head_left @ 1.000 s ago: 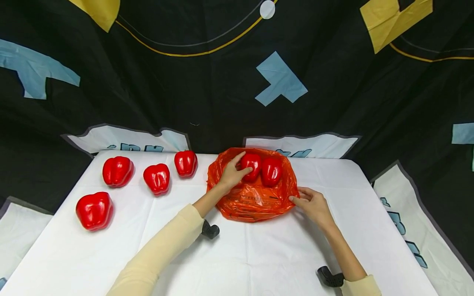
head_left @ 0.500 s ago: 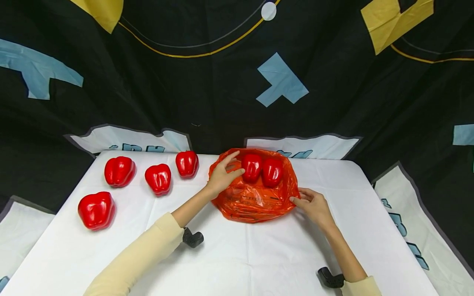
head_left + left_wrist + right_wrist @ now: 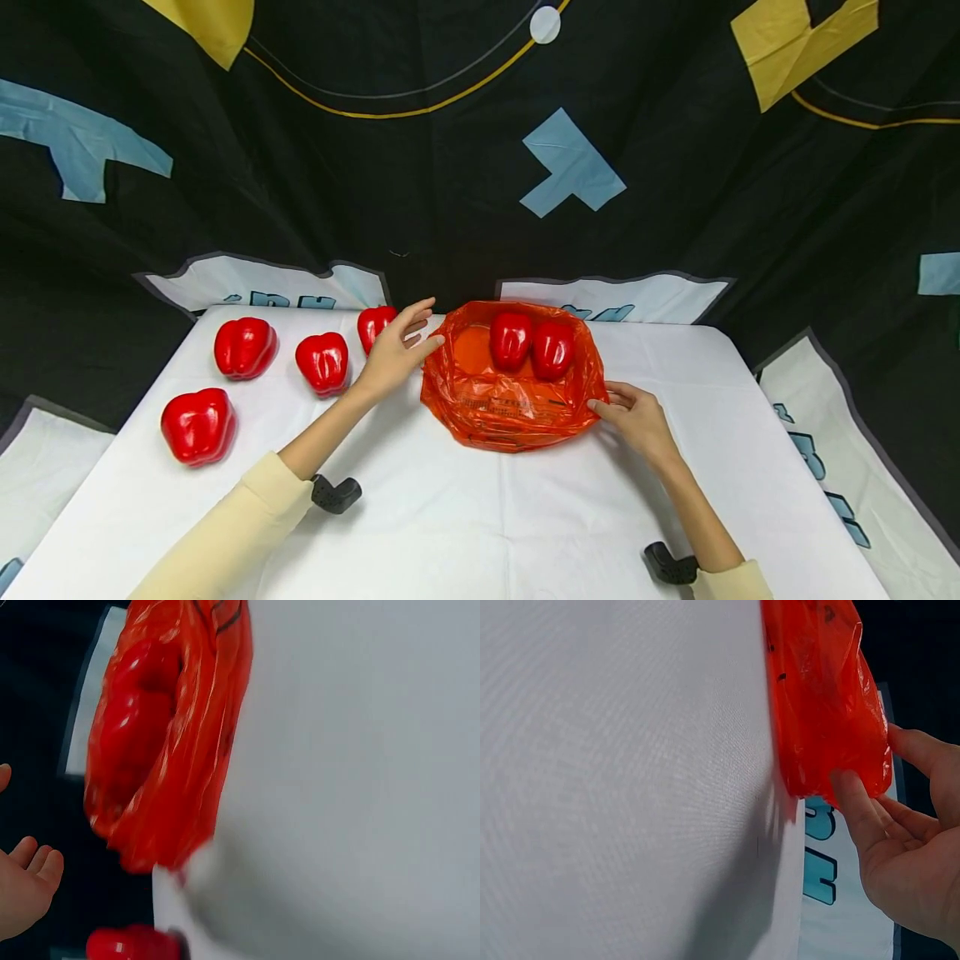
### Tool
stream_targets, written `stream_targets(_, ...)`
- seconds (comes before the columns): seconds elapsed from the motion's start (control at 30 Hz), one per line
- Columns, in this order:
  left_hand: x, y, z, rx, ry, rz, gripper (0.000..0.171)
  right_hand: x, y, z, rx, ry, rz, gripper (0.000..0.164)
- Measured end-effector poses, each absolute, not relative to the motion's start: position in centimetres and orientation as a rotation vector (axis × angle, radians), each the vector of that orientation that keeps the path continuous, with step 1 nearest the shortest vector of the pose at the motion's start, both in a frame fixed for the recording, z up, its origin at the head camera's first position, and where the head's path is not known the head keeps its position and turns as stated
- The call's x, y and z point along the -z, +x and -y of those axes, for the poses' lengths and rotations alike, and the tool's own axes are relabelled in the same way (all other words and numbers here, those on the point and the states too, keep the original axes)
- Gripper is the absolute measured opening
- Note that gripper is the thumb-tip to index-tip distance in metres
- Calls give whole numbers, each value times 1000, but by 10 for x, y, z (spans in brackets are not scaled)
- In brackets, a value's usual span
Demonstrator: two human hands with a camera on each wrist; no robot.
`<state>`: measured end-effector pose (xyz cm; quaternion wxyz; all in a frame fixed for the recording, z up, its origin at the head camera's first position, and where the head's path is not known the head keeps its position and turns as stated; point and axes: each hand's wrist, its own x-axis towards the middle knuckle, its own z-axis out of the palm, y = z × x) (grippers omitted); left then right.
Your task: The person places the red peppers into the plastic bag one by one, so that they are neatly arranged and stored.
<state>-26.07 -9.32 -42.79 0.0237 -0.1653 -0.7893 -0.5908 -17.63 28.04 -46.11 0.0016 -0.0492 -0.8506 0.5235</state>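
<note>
An orange-red plastic bag [image 3: 517, 408] stands with its mouth spread on the white table. Inside lie two glossy red bell peppers, one on the left [image 3: 511, 342] and one on the right [image 3: 552, 350]. My right hand [image 3: 637, 421] pinches the bag's right rim, and the right wrist view shows fingers against the plastic [image 3: 817, 697]. Left of the bag, my left hand [image 3: 393, 354] is in the air with extended fingers, holding nothing. It partly hides a red bell pepper [image 3: 372, 325] behind it. Another bell pepper [image 3: 322, 364] lies just left of that hand.
Two more red bell peppers, one at the back left [image 3: 244, 347] and one nearer [image 3: 198, 427], lie on the white-covered table [image 3: 450, 525]. A black patterned cloth [image 3: 450, 208] hangs behind the table's far edge. Each wrist wears a black device.
My left hand has withdrawn from the left pepper in the bag and moved left, out over the table. My right hand stays at the bag's rim.
</note>
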Motion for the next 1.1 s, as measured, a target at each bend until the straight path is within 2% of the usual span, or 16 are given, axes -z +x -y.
stream_targets(0.67, 427, -244, 214, 1452, -171, 2501, 64, 464, -176, -282, -1641, -166, 2663, 51)
stream_targets(1.1, 449, -237, 241, 1482, 12, 2636, 77, 467, -177, -281, -1633, -165, 2662, 51)
